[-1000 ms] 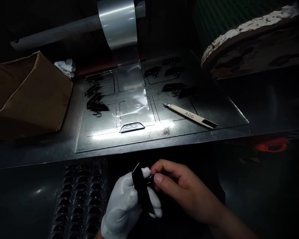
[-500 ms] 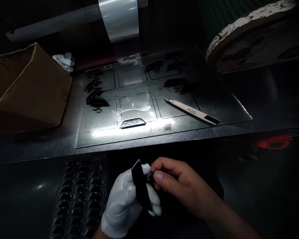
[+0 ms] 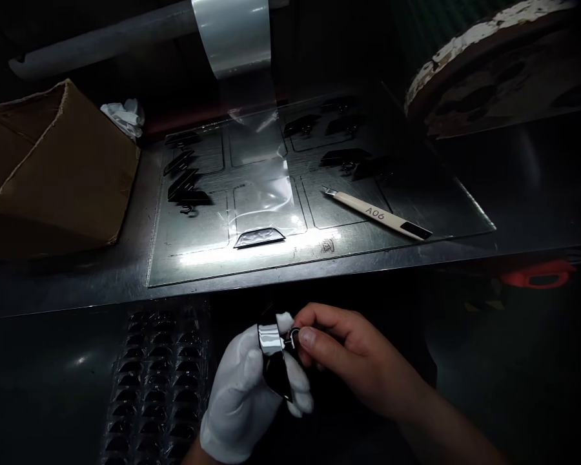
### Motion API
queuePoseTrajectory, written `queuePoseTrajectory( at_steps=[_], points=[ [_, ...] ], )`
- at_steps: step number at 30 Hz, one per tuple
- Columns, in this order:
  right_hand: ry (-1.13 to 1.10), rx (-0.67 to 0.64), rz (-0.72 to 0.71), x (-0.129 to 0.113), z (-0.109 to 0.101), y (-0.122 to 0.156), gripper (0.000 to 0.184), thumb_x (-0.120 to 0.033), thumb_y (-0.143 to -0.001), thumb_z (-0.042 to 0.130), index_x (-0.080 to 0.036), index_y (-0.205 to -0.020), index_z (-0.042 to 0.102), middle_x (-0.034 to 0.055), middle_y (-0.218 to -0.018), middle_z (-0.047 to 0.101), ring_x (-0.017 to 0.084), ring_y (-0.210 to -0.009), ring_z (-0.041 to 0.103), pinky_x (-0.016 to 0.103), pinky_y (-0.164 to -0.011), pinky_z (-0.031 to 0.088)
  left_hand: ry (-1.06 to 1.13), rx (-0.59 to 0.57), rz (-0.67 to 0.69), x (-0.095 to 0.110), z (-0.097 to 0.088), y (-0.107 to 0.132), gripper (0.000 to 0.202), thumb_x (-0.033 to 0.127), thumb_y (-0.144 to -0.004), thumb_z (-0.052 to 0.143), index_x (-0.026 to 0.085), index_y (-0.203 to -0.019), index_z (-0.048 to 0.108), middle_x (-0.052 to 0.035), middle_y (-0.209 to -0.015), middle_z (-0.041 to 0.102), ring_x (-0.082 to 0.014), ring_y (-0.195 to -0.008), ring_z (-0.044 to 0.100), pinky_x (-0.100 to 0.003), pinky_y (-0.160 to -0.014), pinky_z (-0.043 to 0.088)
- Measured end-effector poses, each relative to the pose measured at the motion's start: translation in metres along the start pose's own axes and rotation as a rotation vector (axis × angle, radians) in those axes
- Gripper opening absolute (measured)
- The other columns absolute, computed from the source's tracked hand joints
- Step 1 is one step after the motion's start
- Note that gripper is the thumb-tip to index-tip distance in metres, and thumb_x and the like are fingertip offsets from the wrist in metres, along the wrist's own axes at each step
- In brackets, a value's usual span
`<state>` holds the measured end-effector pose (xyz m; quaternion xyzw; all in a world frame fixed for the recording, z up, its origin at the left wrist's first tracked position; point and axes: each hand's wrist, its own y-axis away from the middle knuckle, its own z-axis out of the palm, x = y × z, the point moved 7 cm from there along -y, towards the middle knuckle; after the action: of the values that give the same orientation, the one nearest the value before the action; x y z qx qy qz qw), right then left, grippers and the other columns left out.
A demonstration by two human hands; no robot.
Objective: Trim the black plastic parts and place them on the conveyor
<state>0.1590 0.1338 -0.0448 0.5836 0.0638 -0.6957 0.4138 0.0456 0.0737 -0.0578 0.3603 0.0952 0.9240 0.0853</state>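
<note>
Below the bench edge, my white-gloved left hand (image 3: 244,387) grips a glossy black part (image 3: 277,371) with a flat, slanted face and a small curved hook on its right side. My bare right hand (image 3: 348,358) pinches that hook between thumb and forefinger. On the glass plate (image 3: 198,258) lies a similar part with film over it (image 3: 260,237). A craft knife (image 3: 377,215) marked A06 rests on the plate's right half. More black parts with hooks stand at the plate's left (image 3: 188,192) and right (image 3: 345,157).
A cardboard box (image 3: 72,168) stands at the left, with crumpled white cloth (image 3: 126,117) behind it. Clear film (image 3: 232,39) hangs from a bar. A plastic tray (image 3: 150,387) of dark pieces sits lower left. A round, worn-edged object (image 3: 494,77) and a red handle (image 3: 537,276) are at right.
The black part has turned in my hands, so its face now catches a bright reflection near the top. Both hands keep their hold. The view has shifted slightly.
</note>
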Motion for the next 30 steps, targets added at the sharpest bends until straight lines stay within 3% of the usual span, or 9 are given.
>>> queuePoseTrajectory(
  at_steps=[7,10,12,15,18,21,26,28,30],
  points=[
    [0.028,0.028,-0.039,0.0,-0.002,0.001,0.029,-0.044,-0.103,0.06,-0.02,-0.088,0.068,-0.0023,-0.076,0.066,0.011,-0.07,0.059,0.023,-0.065,0.047,0.01,0.064,-0.041,0.001,-0.004,0.002,0.042,0.044,-0.103,0.053,0.017,-0.131,0.069,-0.007,-0.08,0.079,-0.0158,-0.065,0.073,-0.021,-0.057,0.055],
    [0.222,0.069,-0.277,-0.016,-0.005,0.008,0.014,-0.032,-0.1,0.067,-0.025,-0.109,0.074,0.0001,-0.092,0.074,0.014,-0.081,0.068,0.024,-0.072,0.053,-0.029,0.206,-0.149,-0.005,-0.025,0.007,0.058,0.059,-0.102,0.045,0.016,-0.132,0.069,-0.0102,-0.076,0.078,-0.0176,-0.065,0.074,-0.024,-0.062,0.057],
    [0.379,0.031,-0.485,-0.028,-0.002,0.012,0.024,-0.02,-0.097,0.07,-0.025,-0.12,0.073,0.0026,-0.104,0.075,0.015,-0.092,0.071,0.026,-0.08,0.056,-0.01,0.272,-0.2,-0.009,-0.038,0.013,0.065,0.064,-0.102,0.039,0.013,-0.129,0.071,-0.0121,-0.074,0.078,-0.0182,-0.067,0.074,-0.026,-0.066,0.058],
    [0.53,-0.065,-0.675,-0.035,0.006,0.014,0.031,-0.011,-0.096,0.067,-0.021,-0.126,0.07,0.0072,-0.112,0.075,0.018,-0.102,0.07,0.029,-0.088,0.057,0.022,0.151,-0.113,-0.005,-0.037,0.016,0.061,0.061,-0.101,0.048,0.012,-0.129,0.071,-0.0137,-0.084,0.081,-0.0206,-0.073,0.076,-0.026,-0.065,0.059],
    [0.609,-0.117,-0.72,-0.035,0.008,0.014,0.033,-0.008,-0.098,0.062,-0.022,-0.127,0.069,0.0085,-0.115,0.074,0.019,-0.104,0.07,0.032,-0.09,0.058,0.032,0.01,-0.045,-0.004,-0.027,0.018,0.048,0.049,-0.1,0.058,0.018,-0.136,0.065,-0.0119,-0.094,0.082,-0.0215,-0.08,0.078,-0.024,-0.063,0.06],
    [0.587,-0.143,-0.649,-0.031,0.009,0.016,0.033,-0.008,-0.098,0.06,-0.024,-0.126,0.068,0.0076,-0.116,0.074,0.019,-0.106,0.069,0.033,-0.092,0.057,0.038,-0.05,-0.038,-0.008,-0.018,0.017,0.041,0.041,-0.098,0.064,0.021,-0.134,0.064,-0.01,-0.092,0.082,-0.0174,-0.077,0.077,-0.02,-0.064,0.058],
    [0.294,-0.076,-0.204,-0.004,0.0,0.008,0.022,-0.032,-0.098,0.067,-0.024,-0.118,0.069,0.0024,-0.101,0.069,0.015,-0.086,0.064,0.026,-0.075,0.054,0.092,-0.02,-0.063,-0.014,-0.014,0.016,0.047,0.046,-0.087,0.078,0.025,-0.128,0.067,-0.0066,-0.091,0.082,-0.0193,-0.079,0.078,-0.019,-0.06,0.057],
    [0.218,-0.073,-0.107,0.003,0.0,0.005,0.021,-0.04,-0.097,0.068,-0.02,-0.1,0.071,0.0007,-0.09,0.064,0.013,-0.077,0.059,0.025,-0.068,0.05,-0.016,0.036,-0.144,-0.012,-0.013,0.016,0.043,0.047,-0.083,0.082,0.023,-0.117,0.072,-0.0061,-0.087,0.081,-0.0197,-0.077,0.076,-0.022,-0.062,0.056],
    [0.245,-0.053,-0.106,0.003,0.0,0.004,0.022,-0.04,-0.097,0.068,-0.019,-0.09,0.069,-0.0001,-0.085,0.061,0.012,-0.072,0.055,0.024,-0.064,0.046,-0.283,0.096,-0.249,-0.005,-0.013,0.015,0.031,0.039,-0.078,0.087,0.019,-0.098,0.077,-0.0037,-0.078,0.076,-0.0164,-0.071,0.068,-0.022,-0.063,0.051]
  ],
)
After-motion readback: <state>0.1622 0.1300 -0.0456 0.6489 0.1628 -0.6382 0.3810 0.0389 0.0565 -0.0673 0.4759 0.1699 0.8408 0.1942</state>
